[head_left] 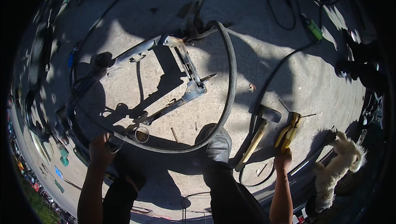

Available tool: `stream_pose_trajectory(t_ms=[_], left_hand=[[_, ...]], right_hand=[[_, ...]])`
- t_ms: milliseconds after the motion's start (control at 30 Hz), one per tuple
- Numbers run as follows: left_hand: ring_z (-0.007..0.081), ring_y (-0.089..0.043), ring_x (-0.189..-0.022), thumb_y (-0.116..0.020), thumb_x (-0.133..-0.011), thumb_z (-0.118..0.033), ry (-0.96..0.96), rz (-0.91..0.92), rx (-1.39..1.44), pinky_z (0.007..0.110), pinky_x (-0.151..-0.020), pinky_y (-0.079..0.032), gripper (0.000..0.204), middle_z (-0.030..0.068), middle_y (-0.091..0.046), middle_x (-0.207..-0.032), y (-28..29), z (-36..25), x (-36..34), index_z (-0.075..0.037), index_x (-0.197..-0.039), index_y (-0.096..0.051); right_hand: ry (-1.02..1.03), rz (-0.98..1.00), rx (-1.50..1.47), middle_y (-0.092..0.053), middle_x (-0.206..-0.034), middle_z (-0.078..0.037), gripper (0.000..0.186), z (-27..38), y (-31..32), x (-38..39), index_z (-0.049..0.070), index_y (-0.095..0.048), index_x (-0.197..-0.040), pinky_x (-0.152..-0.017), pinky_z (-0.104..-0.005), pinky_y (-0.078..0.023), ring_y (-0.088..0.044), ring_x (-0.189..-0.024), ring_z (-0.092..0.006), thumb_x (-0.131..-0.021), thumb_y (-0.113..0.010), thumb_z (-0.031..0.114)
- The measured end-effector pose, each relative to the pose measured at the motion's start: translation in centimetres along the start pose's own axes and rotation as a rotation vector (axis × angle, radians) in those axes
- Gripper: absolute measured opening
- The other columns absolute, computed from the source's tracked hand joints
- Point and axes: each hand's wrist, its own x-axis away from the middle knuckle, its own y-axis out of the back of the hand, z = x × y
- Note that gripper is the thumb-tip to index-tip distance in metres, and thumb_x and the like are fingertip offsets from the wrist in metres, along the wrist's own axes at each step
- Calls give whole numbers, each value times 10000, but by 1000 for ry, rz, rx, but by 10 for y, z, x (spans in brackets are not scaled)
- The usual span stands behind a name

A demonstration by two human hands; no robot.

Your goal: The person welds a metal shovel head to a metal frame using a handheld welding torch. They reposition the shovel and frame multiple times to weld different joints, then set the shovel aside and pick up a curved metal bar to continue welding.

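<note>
My right hand (283, 161) is closed round a yellow welding electrode holder (287, 136), with thin rods sticking out near its jaws. My left hand (100, 151) is closed on a dark, smooth object (115, 143) whose kind I cannot make out. Just beside that object shows the round open end of a cup or pipe (141, 134). Ahead of my feet lies a bent, angular metal frame (136, 51), pale and scorched at its joints. A thick grey hose or cable (232, 65) curves in a wide loop around it, passing near my left hand.
A hammer (254, 143) with a wooden handle lies left of the electrode holder. My dark boot (219, 144) rests on the concrete. Right of my arm is a pale, furry dog (339, 164). A green corded tool (314, 30) lies far right. Metal scraps and tools lie along the left.
</note>
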Motion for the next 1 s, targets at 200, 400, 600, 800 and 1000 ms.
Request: stream_pose_trajectory(t_ms=[200, 400, 600, 800, 1000], left_hand=[[377, -656, -714, -847, -731, -288, 16, -12, 37, 431, -611, -532, 338, 138, -625, -744, 0, -3, -2, -68, -796, -598], [380, -641, -691, -858, -697, -257, -4, -5, -4, 447, -600, -517, 338, 142, -596, -715, -8, 9, 2, -68, -783, -591], [378, -625, -722, -881, -618, -231, -133, 26, 3, 452, -625, -508, 393, 130, -593, -752, -13, 33, 9, -63, -827, -594], [370, -628, -722, -906, -580, -246, -136, -26, 63, 453, -633, -512, 416, 123, -601, -754, -12, 26, 5, -75, -807, -603], [368, -637, -728, -912, -594, -265, -83, -6, 27, 448, -628, -523, 414, 118, -610, -729, -11, 23, 5, -79, -803, -607]], right_hand=[[-1, 11, -21, -645, -1042, -272, 377, -7, -3, -2, -22, -613, -1137, -856, -532, -484, -601, -991, -487, -921, -646, 286], [-12, 9, -5, -647, -1034, -269, 394, -6, -4, -3, -24, -611, -1119, -851, -541, -481, -601, -980, -490, -922, -648, 316], [32, -9, 17, -643, -1007, -281, 404, -14, -8, -3, -28, -611, -1093, -832, -551, -471, -593, -968, -501, -925, -641, 338], [37, -4, 14, -637, -1004, -288, 400, -11, -6, -3, -29, -606, -1096, -840, -557, -469, -589, -975, -503, -925, -631, 331], [33, -7, 43, -635, -1011, -286, 383, -17, -9, -5, -28, -600, -1104, -851, -553, -475, -590, -979, -502, -919, -626, 307]])
